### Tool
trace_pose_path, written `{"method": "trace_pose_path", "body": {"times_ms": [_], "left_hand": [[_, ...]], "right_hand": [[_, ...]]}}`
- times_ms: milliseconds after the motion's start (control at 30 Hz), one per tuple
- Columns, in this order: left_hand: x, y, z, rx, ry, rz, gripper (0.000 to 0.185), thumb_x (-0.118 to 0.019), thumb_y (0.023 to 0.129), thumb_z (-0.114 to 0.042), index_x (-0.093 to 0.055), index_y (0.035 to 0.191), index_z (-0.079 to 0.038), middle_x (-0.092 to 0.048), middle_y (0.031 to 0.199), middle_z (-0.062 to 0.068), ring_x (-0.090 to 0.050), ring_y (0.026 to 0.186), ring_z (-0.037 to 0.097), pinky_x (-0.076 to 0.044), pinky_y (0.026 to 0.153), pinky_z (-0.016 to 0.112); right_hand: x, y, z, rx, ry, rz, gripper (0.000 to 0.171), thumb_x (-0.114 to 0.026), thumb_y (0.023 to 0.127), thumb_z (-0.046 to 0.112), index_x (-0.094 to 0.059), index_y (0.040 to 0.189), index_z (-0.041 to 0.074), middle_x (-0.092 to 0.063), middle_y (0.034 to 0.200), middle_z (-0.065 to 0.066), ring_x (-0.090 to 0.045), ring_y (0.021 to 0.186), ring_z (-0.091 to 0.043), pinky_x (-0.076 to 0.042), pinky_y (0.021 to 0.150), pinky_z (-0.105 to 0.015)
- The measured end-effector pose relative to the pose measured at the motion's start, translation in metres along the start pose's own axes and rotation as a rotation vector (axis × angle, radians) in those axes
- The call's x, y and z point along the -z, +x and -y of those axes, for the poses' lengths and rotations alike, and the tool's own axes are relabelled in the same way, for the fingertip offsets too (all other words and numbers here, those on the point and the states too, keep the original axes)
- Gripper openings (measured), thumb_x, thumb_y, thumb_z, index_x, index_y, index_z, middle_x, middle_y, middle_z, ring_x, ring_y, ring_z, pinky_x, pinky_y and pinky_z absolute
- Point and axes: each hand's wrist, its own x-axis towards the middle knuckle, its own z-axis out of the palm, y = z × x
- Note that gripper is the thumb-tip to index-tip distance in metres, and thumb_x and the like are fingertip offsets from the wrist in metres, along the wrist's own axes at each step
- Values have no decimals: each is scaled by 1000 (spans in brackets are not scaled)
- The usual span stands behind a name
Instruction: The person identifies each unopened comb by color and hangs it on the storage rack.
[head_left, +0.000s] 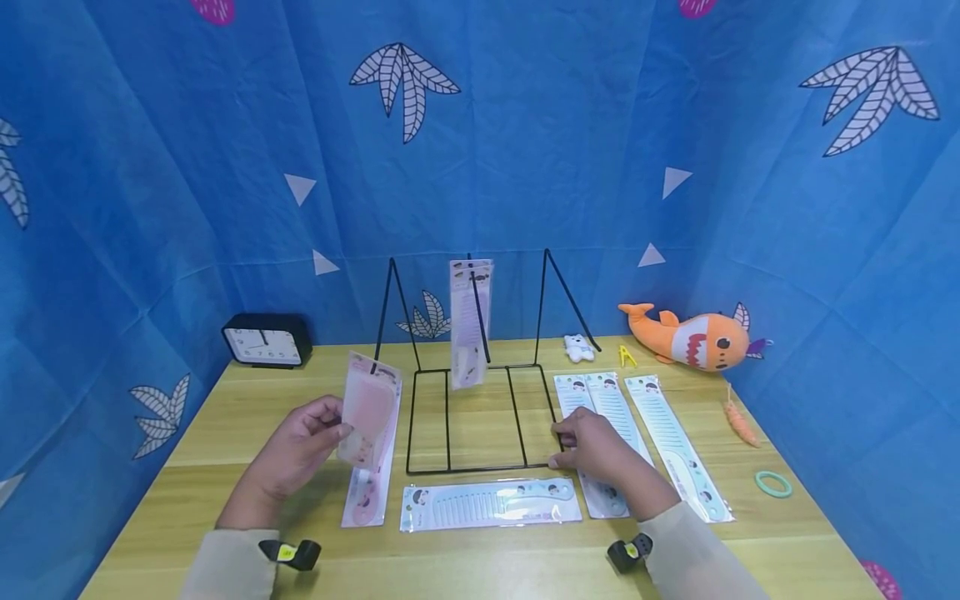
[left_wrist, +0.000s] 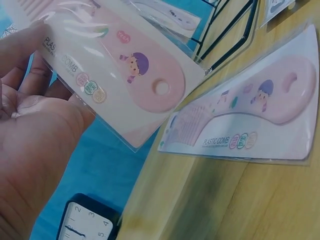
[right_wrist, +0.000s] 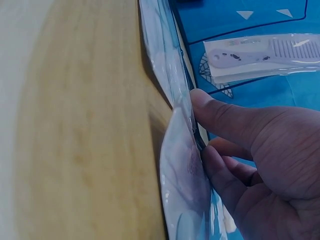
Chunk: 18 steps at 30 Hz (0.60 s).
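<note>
The left hand (head_left: 298, 440) pinches a packaged pink comb (head_left: 371, 408) between its fingers by the side, apparently leaving its top clear at the hook (head_left: 383, 312) just beyond them. In the right hand (head_left: 594, 443), the fingers grip the wire rack (head_left: 517, 416) by its near right edge, presumably to steady it.

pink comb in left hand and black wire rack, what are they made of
Pink comb: apparently smooth plastic, since its card reads "PLASTIC COMB"; the shine may be its sleeve's. Black wire rack: probably dark-coated metal, judging by its thin, bent rods.
</note>
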Motion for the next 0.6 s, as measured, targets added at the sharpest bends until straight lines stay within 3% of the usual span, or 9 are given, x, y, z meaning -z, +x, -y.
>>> {"method": "trace_pose_path", "body": {"times_ms": [133, 267, 433, 600], "left_hand": [[-3, 2, 0, 10, -12, -23, 15, -59, 112, -8, -68, 123, -9, -72, 130, -9, -64, 117, 10, -57, 102, 20], [-7, 4, 0, 36, -5, -60, 17, -58, 113, -8, -66, 127, -3, -73, 131, -5, -65, 117, 13, -58, 101, 22], [-13, 12, -7, 156, 92, -172, 27, -57, 115, -20, -62, 136, -4, -69, 138, 5, -63, 119, 20, -57, 98, 20], [-23, 30, -16, 231, -41, -284, 33, -54, 116, -18, -57, 146, -5, -56, 160, 11, -55, 135, 22, -53, 105, 12]], "right_hand": [[0, -1, 0, 9, 2, -3, 66, -95, 86, 26, -71, 143, 3, -66, 121, -4, -70, 111, -16, -62, 104, -46], [0, -1, 0, 9, 6, -2, 66, -95, 86, 26, -71, 143, 3, -65, 121, -4, -71, 112, -17, -62, 104, -47], [0, -1, 0, 0, 12, -1, 66, -95, 86, 27, -71, 143, 4, -65, 120, -3, -70, 111, -16, -62, 103, -46], [1, -1, 1, -4, 5, 1, 67, -95, 86, 27, -71, 143, 5, -65, 119, -2, -69, 109, -15, -62, 102, -45]]}}
